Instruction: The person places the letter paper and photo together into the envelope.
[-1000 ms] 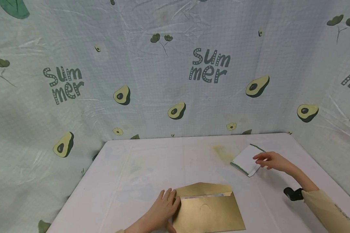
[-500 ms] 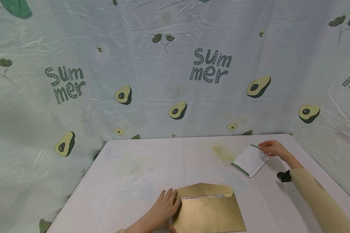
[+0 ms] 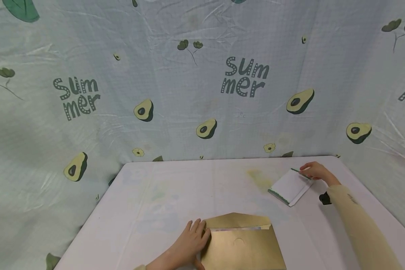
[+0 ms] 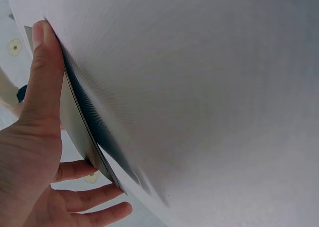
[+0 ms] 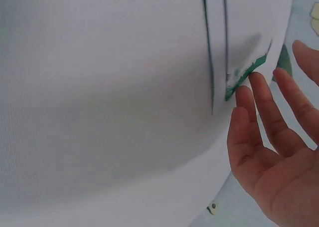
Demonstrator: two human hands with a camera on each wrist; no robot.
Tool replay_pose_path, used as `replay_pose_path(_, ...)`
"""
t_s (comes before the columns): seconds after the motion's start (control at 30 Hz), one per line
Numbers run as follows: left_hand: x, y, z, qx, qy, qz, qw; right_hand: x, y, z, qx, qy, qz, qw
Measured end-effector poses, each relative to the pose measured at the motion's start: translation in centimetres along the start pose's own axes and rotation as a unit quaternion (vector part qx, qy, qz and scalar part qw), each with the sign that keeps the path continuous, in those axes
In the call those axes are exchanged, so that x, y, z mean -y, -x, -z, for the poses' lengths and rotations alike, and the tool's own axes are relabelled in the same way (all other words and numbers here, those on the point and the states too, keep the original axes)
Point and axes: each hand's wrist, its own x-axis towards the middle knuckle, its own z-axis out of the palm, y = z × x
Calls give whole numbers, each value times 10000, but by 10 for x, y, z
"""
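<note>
A gold envelope (image 3: 243,245) lies at the near middle of the table with its flap up, and a strip of pale paper (image 3: 236,228) shows in its opening. My left hand (image 3: 192,240) rests at its left side, with fairly straight fingers over the edge and the thumb stretched along it in the left wrist view. Toward the back right lies a flat white layered paper item (image 3: 290,185) with green scalloped edging. My right hand (image 3: 318,173) is at its far right edge, fingertips right by the green-edged corner (image 5: 246,77) in the right wrist view, thumb apart.
The white table (image 3: 175,187) has faint yellow and green stains. A pale curtain (image 3: 175,93) with avocado prints and lettering stands behind and beside it. A black strap piece (image 3: 325,198) sits at my right wrist.
My right hand has moved away from me, from over the near right side of the white paper item to its far right edge. My left hand and the envelope have stayed in place.
</note>
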Motion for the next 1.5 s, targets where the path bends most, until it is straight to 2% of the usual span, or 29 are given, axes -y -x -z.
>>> replay_pose_path(0.2,-1,0,-1,-9,-20,-24,10000,-2,4,-8,-42,580,129,9982)
replay_pose_path(0.37,-1,0,-1,-68,-54,-28,10000,2,5,-17,-126,772,-121,9969)
replay_pose_path(0.47,-1,0,-1,-69,-25,-26,10000,-1,2,-19,-94,782,-202,9967)
replay_pose_path(0.73,0,-1,-1,-14,26,-17,10000,-10,1,-19,-67,804,-57,9967)
replay_pose_path(0.9,-1,-2,-2,66,99,-31,9999,-7,8,-22,-230,874,-35,9959)
replay_pose_path(1.07,-1,-1,-1,194,182,-20,9996,-4,16,-26,-465,931,159,9944)
replay_pose_path(1.27,-2,0,-2,-28,92,14,10000,-1,23,-28,-761,949,330,9920)
replay_pose_path(1.5,-1,1,-1,44,113,6,9999,-8,29,-26,-785,757,512,9927)
